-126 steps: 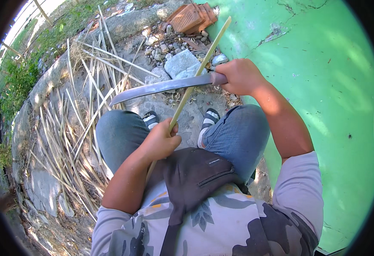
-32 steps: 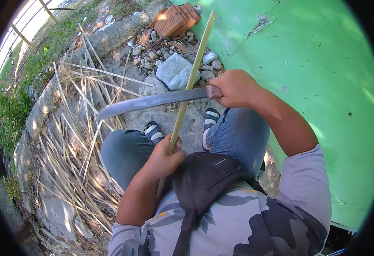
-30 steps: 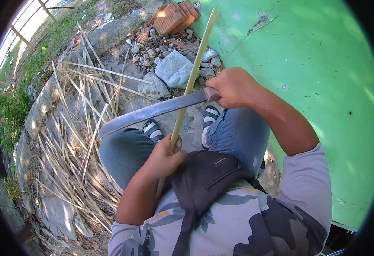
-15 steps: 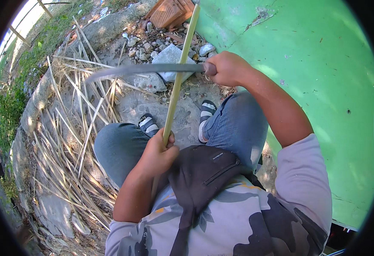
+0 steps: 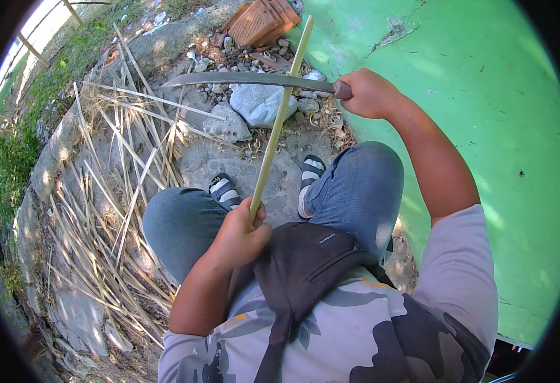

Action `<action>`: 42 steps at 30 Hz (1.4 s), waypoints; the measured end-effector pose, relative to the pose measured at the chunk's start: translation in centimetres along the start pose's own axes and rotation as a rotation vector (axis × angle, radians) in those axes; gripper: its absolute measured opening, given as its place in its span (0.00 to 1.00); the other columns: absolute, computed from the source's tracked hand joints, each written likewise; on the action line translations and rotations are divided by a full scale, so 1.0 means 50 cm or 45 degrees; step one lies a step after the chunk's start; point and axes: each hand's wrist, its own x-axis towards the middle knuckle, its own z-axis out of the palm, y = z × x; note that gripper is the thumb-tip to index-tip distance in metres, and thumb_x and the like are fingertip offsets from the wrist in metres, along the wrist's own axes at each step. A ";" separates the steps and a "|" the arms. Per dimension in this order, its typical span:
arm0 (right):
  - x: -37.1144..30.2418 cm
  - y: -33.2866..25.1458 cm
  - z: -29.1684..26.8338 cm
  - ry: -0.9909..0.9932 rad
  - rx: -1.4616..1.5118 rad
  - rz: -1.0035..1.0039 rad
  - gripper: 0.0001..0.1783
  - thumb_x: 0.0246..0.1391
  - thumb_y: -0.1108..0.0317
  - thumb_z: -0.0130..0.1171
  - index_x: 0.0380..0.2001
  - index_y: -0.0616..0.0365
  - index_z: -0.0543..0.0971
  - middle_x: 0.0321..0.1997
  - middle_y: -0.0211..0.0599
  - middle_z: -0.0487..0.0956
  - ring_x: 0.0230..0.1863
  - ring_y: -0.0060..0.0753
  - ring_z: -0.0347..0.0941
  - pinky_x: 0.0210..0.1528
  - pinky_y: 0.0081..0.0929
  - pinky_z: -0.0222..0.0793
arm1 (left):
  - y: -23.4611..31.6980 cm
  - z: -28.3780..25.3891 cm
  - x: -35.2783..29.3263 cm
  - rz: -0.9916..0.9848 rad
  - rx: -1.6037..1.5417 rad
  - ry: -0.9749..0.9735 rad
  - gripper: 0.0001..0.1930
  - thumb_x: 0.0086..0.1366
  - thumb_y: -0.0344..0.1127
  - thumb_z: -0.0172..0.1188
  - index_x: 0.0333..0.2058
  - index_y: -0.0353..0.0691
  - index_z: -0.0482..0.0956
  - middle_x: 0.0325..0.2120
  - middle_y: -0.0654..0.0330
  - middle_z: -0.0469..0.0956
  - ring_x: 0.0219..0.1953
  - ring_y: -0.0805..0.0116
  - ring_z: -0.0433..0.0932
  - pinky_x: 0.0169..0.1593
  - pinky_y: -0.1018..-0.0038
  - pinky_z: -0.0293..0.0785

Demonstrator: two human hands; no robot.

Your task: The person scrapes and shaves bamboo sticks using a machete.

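Note:
My left hand [image 5: 240,233] is closed around the lower end of a pale bamboo strip [image 5: 271,143], in front of my waist. The strip slants up and slightly right, away from me. Out to the right, my right hand [image 5: 372,96] grips the handle of a machete [image 5: 229,78]. Its long, slightly curved blade points left and crosses the strip in its upper part, with the blade's tip beyond the strip. Whether the blade touches the strip or only passes over it, I cannot tell.
Many loose bamboo strips [image 5: 123,233] lie piled on the ground at the left. Ahead are a pale stone block [image 5: 262,105], a grey rock [image 5: 227,124], rubble and orange roof tiles [image 5: 262,24]. A green-painted floor [image 5: 471,83] spans the right. My bent knees flank the strip.
The machete has shifted right and farther from me with my right hand. The strip's far end has swung a little to the right. My left hand keeps its grip, barely moving.

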 end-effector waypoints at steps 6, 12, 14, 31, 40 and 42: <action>-0.042 -0.070 0.001 -0.044 -0.021 -0.250 0.06 0.46 0.66 0.60 0.28 0.54 0.80 0.23 0.45 0.78 0.27 0.52 0.74 0.32 0.42 0.69 | -0.011 0.004 0.001 -0.039 -0.058 0.010 0.09 0.56 0.26 0.58 0.34 0.38 0.67 0.21 0.66 0.64 0.25 0.75 0.63 0.29 0.73 0.63; 0.013 -0.007 -0.033 -0.042 0.085 -0.076 0.05 0.44 0.69 0.57 0.25 0.57 0.77 0.22 0.44 0.77 0.23 0.52 0.71 0.30 0.43 0.66 | -0.001 0.000 -0.007 0.000 0.020 -0.031 0.10 0.55 0.27 0.59 0.33 0.36 0.67 0.22 0.62 0.66 0.26 0.71 0.66 0.31 0.69 0.66; 0.018 -0.009 -0.041 -0.019 0.059 -0.139 0.05 0.45 0.68 0.57 0.26 0.56 0.78 0.22 0.44 0.77 0.24 0.51 0.72 0.30 0.43 0.67 | -0.003 -0.001 -0.002 -0.010 0.072 -0.020 0.09 0.55 0.28 0.59 0.33 0.36 0.67 0.22 0.61 0.67 0.26 0.69 0.68 0.31 0.69 0.67; -0.004 -0.042 -0.068 -0.055 -0.207 -0.206 0.07 0.46 0.66 0.60 0.31 0.54 0.81 0.25 0.45 0.79 0.29 0.48 0.77 0.33 0.41 0.70 | 0.002 -0.007 -0.005 -0.035 0.063 -0.053 0.10 0.58 0.27 0.60 0.34 0.38 0.66 0.23 0.67 0.64 0.27 0.76 0.64 0.31 0.74 0.64; 0.036 0.023 -0.109 0.052 -0.356 0.029 0.12 0.46 0.67 0.59 0.36 0.48 0.84 0.29 0.41 0.82 0.36 0.50 0.80 0.40 0.44 0.75 | 0.002 0.001 -0.005 -0.014 0.152 -0.070 0.10 0.57 0.27 0.60 0.33 0.38 0.67 0.23 0.66 0.65 0.27 0.75 0.65 0.31 0.73 0.65; 0.020 0.000 -0.102 0.053 -0.348 -0.073 0.10 0.44 0.68 0.59 0.33 0.50 0.83 0.28 0.42 0.81 0.33 0.50 0.78 0.37 0.44 0.73 | 0.001 -0.002 -0.004 -0.026 0.150 -0.062 0.10 0.57 0.27 0.60 0.33 0.37 0.67 0.23 0.66 0.65 0.27 0.75 0.65 0.31 0.73 0.65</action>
